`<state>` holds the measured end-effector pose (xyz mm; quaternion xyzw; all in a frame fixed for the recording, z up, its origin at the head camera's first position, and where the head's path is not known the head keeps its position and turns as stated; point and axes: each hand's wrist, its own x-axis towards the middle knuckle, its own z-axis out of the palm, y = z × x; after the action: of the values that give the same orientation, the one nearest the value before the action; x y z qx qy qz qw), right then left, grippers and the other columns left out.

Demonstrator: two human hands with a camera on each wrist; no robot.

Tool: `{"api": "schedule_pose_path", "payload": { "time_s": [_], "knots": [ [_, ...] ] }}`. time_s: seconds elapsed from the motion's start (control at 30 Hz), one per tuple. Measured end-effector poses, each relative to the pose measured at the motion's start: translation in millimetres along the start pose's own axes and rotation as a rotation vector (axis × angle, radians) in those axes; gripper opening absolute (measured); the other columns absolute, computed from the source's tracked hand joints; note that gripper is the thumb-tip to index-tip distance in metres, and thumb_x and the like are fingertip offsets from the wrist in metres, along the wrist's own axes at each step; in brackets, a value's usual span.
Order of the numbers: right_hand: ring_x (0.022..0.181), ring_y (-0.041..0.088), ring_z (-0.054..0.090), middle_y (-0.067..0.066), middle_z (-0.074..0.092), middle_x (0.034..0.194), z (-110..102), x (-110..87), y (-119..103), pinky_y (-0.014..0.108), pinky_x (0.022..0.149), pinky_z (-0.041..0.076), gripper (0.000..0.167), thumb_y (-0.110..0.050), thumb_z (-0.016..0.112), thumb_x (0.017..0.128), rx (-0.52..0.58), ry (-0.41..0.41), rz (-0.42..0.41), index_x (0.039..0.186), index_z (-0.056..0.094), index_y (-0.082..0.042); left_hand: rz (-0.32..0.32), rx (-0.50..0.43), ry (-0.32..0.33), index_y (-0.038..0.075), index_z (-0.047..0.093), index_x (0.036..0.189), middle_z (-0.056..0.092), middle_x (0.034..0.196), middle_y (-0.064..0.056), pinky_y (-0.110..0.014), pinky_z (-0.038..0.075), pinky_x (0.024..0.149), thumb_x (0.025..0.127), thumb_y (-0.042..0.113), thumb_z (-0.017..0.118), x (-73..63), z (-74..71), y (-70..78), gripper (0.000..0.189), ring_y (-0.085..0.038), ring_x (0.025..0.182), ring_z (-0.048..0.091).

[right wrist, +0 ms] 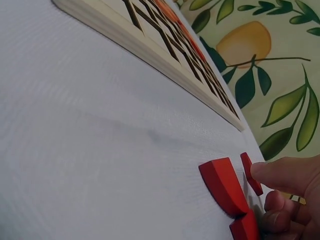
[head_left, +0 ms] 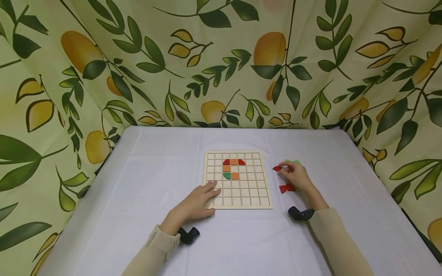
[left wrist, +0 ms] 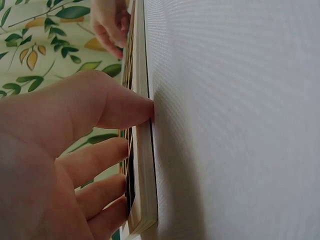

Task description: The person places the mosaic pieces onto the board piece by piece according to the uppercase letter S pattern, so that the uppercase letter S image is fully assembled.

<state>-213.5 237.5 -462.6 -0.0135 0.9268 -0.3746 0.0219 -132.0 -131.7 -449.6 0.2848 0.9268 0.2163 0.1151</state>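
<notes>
A square wooden grid board (head_left: 253, 193) lies on the table. Near its top are two red quarter-round tiles, a green quarter-round tile (head_left: 226, 176) and three orange square tiles (head_left: 235, 176). My left hand (head_left: 193, 202) rests on the board's near left corner, fingers spread over the grid. In the left wrist view its thumb touches the board's side edge (left wrist: 145, 185). Right of the board, my right hand (head_left: 297, 177) pinches a red tile (head_left: 277, 168) between thumb and fingers; the right wrist view shows this red tile (right wrist: 250, 172) close to the tabletop.
More red tiles (head_left: 283, 189) lie on the table below my right hand. Light green pieces (head_left: 297, 162) sit partly hidden behind it. Black wrist devices (head_left: 299, 214) are on both wrists. White cloth (head_left: 145, 165) covers the table, and a leaf-and-fruit patterned curtain (head_left: 214, 88) hangs around it.
</notes>
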Motion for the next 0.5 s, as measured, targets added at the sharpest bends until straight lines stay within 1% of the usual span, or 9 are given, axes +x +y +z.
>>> {"api": "schedule_pose_path", "payload": {
  "time_s": [0.2,0.5],
  "knots": [
    [0.067,0.015,0.044,0.006,0.051,0.072,-1.6,0.0,0.6,0.019,0.051,0.035,0.034,-0.011,0.065,0.089,-0.029,-0.007,0.007,0.119,0.062,0.003,0.000,0.005,-0.006,0.009,0.047,0.143,0.032,0.159,-0.013,-0.054,0.027,0.119,0.083,0.023,0.065,0.3,0.3,0.5,0.064,-0.032,0.149,0.028],
    [0.063,0.014,0.044,0.005,0.050,0.070,2.6,2.7,5.2,0.018,0.049,0.036,0.035,-0.013,0.066,0.088,-0.022,-0.001,-0.002,0.119,0.063,0.002,0.002,0.007,0.001,0.009,0.047,0.142,0.032,0.158,-0.014,-0.054,0.028,0.118,0.083,0.023,0.065,-0.6,-1.5,1.7,0.063,-0.033,0.149,0.029]
  ]
}}
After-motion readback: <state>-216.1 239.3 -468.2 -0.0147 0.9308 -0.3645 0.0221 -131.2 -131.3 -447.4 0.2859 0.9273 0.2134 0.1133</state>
